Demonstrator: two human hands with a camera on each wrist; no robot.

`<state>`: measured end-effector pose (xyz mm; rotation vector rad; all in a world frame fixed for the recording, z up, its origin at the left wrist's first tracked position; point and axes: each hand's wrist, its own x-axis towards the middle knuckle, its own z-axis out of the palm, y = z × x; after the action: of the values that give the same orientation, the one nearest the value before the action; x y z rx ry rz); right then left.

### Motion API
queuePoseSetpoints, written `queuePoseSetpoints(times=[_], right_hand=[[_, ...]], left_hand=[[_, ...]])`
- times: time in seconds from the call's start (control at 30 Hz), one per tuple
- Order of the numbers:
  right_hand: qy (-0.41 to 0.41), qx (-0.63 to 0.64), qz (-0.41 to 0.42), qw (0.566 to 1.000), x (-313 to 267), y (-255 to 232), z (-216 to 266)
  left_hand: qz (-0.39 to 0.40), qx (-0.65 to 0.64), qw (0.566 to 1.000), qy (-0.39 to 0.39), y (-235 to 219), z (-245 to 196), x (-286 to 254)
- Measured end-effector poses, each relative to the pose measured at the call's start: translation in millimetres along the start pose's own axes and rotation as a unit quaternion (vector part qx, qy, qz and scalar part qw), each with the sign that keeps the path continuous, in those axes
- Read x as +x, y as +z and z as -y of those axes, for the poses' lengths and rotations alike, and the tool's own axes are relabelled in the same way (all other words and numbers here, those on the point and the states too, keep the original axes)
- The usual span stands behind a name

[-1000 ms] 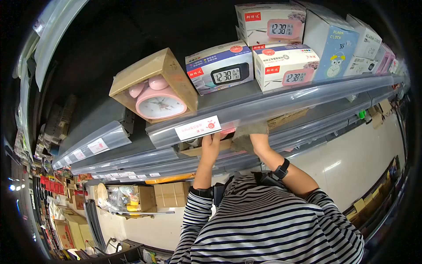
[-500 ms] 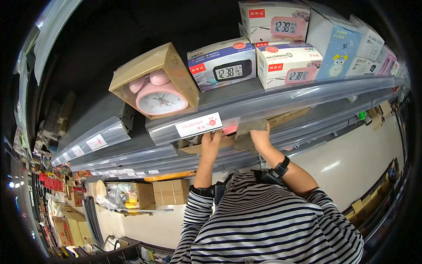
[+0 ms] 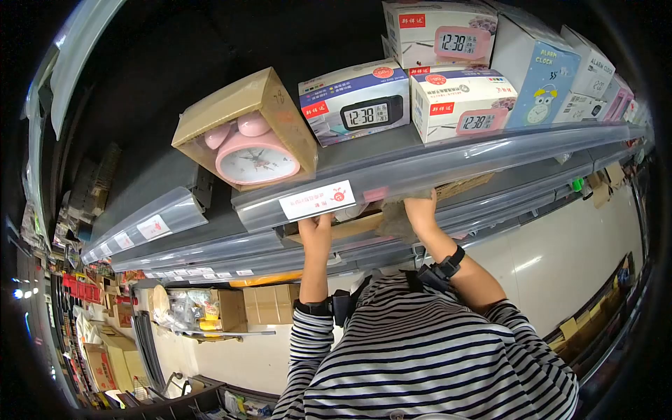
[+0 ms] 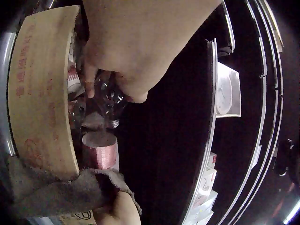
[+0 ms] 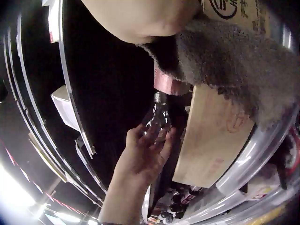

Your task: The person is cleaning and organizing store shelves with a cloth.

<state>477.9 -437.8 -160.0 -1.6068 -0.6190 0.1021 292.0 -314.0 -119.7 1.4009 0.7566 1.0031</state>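
My left hand [image 3: 316, 234] reaches into the lower shelf level. Its fingers hold a clear glass light bulb [image 5: 158, 121] by the round glass end, and the metal screw base points toward a pink cardboard sleeve [image 4: 101, 152]. The right hand [image 3: 420, 213] grips a grey cloth [image 5: 225, 61] that drapes over the front of an open cardboard box [image 4: 44, 93] with red print. Most of the right fingers are hidden by the cloth. In the head view the upper shelf's clear label strip [image 3: 434, 164] covers the left fingertips and the bulb.
On the upper shelf stand a boxed pink alarm clock [image 3: 255, 164], a black digital clock box [image 3: 357, 105] and several other clock boxes. Cartons [image 3: 273, 304] sit on the floor below left. Lower shelf edges [image 3: 203, 262] run under the arms.
The left hand has moved to the left along the box, away from the right hand. The right hand has shifted slightly right and up with the cloth.
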Motion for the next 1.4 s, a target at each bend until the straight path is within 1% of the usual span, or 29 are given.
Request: queuePoseSetpoints(times=[0.03,0.07,0.13,0.2,0.27,0.3,0.33,0.37,0.4,0.47,0.57,0.6,0.63,0.67,0.7,0.77,0.83,0.9,0.93,1.0,1.03,1.1,1.13,1.17,1.23,1.3,1.33,1.37,1.4], right_hand=[[-0.017,-0.053,0.066,0.996,1.0,-2.2,0.9],[-0.017,-0.052,0.066,0.996,0.3,-1.1,2.0],[-0.143,-0.161,0.080,0.973,-1.0,1.9,6.4],[-0.177,-0.207,0.046,0.961,-1.9,2.6,12.6],[-0.210,-0.252,0.012,0.945,-2.0,4.6,12.8],[-0.069,-0.076,-0.034,0.994,-2.5,6.3,10.0],[0.076,0.103,-0.079,0.989,-3.1,6.6,10.0],[0.076,0.103,-0.080,0.989,-3.1,2.8,9.7],[0.189,0.168,-0.079,0.964,-2.4,-3.8,9.3],[0.298,0.231,-0.079,0.923,-2.9,-14.0,18.3],[0.336,0.466,-0.061,0.816,-10.6,-29.3,39.4],[0.335,0.466,-0.060,0.816,-15.6,-32.8,48.9],[0.336,0.524,0.008,0.783,-22.6,-35.1,60.1],[0.333,0.577,0.074,0.742,-28.2,-35.5,65.8],[0.333,0.577,0.072,0.742,-31.2,-34.0,65.8],[0.277,0.570,0.200,0.748,-34.4,-30.1,60.2],[0.281,0.561,0.162,0.761,-33.5,-26.9,48.9],[0.255,0.504,0.110,0.818,-32.7,-27.6,61.9],[0.254,0.505,0.109,0.818,-32.4,-30.7,62.8],[0.317,0.504,0.101,0.797,-32.1,-40.5,61.5],[0.316,0.504,0.101,0.797,-29.9,-46.7,65.7],[0.300,0.469,0.181,0.810,-22.0,-56.1,75.5],[0.313,0.434,0.180,0.826,-19.3,-56.2,74.5],[0.314,0.434,0.180,0.825,-19.3,-56.8,62.6],[0.234,0.274,0.315,0.878,-18.5,-55.8,44.7],[0.205,0.251,0.319,0.891,-24.5,-59.7,53.6],[0.246,0.356,0.388,0.814,-23.1,-61.9,59.1],[0.281,0.451,0.449,0.718,-22.3,-62.4,61.2],[0.278,0.468,0.447,0.710,-24.8,-59.2,52.8]], left_hand=[[0.000,0.000,1.000,-0.001,1.4,-3.9,-2.6],[-0.020,-0.002,0.999,0.027,4.3,-9.3,-5.9],[-0.041,-0.005,0.998,0.055,7.7,-8.0,-9.1],[-0.067,-0.003,0.994,0.083,9.2,2.0,-9.1],[-0.049,0.007,0.996,0.073,13.9,-1.4,-14.1],[-0.031,0.016,0.997,0.061,17.1,-2.0,-16.8],[-0.028,0.025,0.998,0.045,20.4,0.3,-18.2],[-0.028,0.024,0.998,0.045,24.2,3.9,-18.8],[-0.025,-0.012,0.996,0.079,28.2,7.9,-18.5],[-0.021,-0.047,0.992,0.114,37.1,3.3,-21.0],[0.003,-0.069,0.989,0.128,49.3,-9.9,-29.6],[0.016,-0.043,0.987,0.155,53.7,-13.3,-31.4],[0.029,-0.016,0.983,0.180,57.8,-18.4,-34.1],[0.055,-0.011,0.987,0.153,61.0,-29.0,-40.5],[0.057,-0.011,0.987,0.152,64.0,-22.6,-44.1],[0.132,0.098,0.972,0.166,71.1,-10.2,-47.5],[0.154,0.095,0.970,0.161,72.8,-14.8,-46.8],[0.215,0.045,0.966,0.140,74.8,-26.8,-48.0],[0.216,0.045,0.965,0.141,74.4,-32.8,-47.6],[0.238,0.186,0.934,0.190,70.2,-41.9,-44.1],[0.238,0.186,0.934,0.190,68.3,-42.0,-42.0],[0.207,0.225,0.916,0.260,63.3,-41.4,-36.6],[0.236,0.208,0.926,0.211,63.1,-55.3,-37.3],[0.236,0.209,0.926,0.209,61.7,-58.1,-38.4],[0.197,0.289,0.907,0.235,59.1,-60.1,-40.0],[0.239,0.273,0.906,0.220,54.7,-62.6,-36.8],[0.279,0.256,0.902,0.206,53.4,-63.6,-35.4],[0.278,0.257,0.902,0.206,52.5,-64.3,-36.8],[0.302,0.190,0.929,0.101,51.1,-64.8,-39.3]])
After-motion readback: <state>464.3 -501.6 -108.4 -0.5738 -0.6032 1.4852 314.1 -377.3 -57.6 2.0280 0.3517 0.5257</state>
